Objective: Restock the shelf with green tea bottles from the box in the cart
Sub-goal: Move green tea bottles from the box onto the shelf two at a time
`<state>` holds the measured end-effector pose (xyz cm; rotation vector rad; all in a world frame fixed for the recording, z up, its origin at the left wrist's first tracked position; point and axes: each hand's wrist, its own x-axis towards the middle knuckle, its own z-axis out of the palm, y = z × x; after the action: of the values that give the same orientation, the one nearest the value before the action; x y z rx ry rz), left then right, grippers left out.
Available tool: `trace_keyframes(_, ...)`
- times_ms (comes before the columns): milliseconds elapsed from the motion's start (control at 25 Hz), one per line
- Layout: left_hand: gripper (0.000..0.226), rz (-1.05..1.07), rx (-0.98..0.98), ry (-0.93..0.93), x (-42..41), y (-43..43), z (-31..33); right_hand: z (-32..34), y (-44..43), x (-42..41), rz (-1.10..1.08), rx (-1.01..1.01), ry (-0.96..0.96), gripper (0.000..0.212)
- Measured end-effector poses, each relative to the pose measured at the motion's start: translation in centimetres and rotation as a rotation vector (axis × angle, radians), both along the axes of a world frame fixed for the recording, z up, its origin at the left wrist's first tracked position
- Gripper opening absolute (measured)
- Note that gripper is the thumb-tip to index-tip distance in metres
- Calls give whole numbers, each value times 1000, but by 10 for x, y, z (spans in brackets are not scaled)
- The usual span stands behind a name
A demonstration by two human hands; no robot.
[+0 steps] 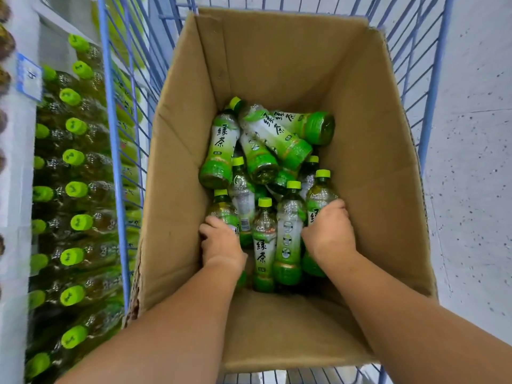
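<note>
An open brown cardboard box (pixel 374 162) was seen standing inside a blue wire cart (pixel 112 134), and two bare forearms were reached down into it from the near edge. At the bottom of the box a loose heap of clear plastic green tea bottles (pixel 221 145) with lime-green caps and green-and-white labels was piled. Those at the far side were laid on their sides and crossed over one another. The nearer ones were ranged side by side with caps pointed toward the far wall; whether they leaned or lay flat could not be told.

The left hand (pixel 221 242) was closed over the leftmost bottle (pixel 223 207) of the near row, with its fingers curled round the body below the shoulder and only the back of the hand shown. The right hand (pixel 329 231) was likewise wrapped round the rightmost bottle (pixel 318 195), with the fingers bent across its label and the cap left clear above them. Two more bottles (pixel 264 245) were set between the two hands.

Just left of the cart, a white shelf (pixel 16 162) was lined with rows of shelved bottles (pixel 74 188) of the same kind, their green caps turned outward and somewhat blurred. A small blue price tag (pixel 29 76) was fixed to the shelf edge. To the right of the cart a pale grey speckled floor (pixel 471 189) was seen.
</note>
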<state>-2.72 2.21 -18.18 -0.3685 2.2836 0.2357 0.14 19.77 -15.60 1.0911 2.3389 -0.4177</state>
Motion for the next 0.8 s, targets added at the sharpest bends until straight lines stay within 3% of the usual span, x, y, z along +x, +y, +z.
trace_keyframes(160,121,278,128,-19,-1,3,-23,-8,0,-1,55,63,20,86)
trace_keyframes(360,110,334,125,-15,-3,4,-25,-9,6,-1,29,43,73,81)
trace_keyframes(600,104,481,219,-193,-32,6,3,-2,16,-13,-197,-126,52,83)
trace_keyframes(680,88,515,311,-256,-38,5,17,-1,17,-17,-365,-237,90,80)
trace_keyframes(800,26,604,508,-390,-43,6,39,4,11,-17,-519,-407,245,50)
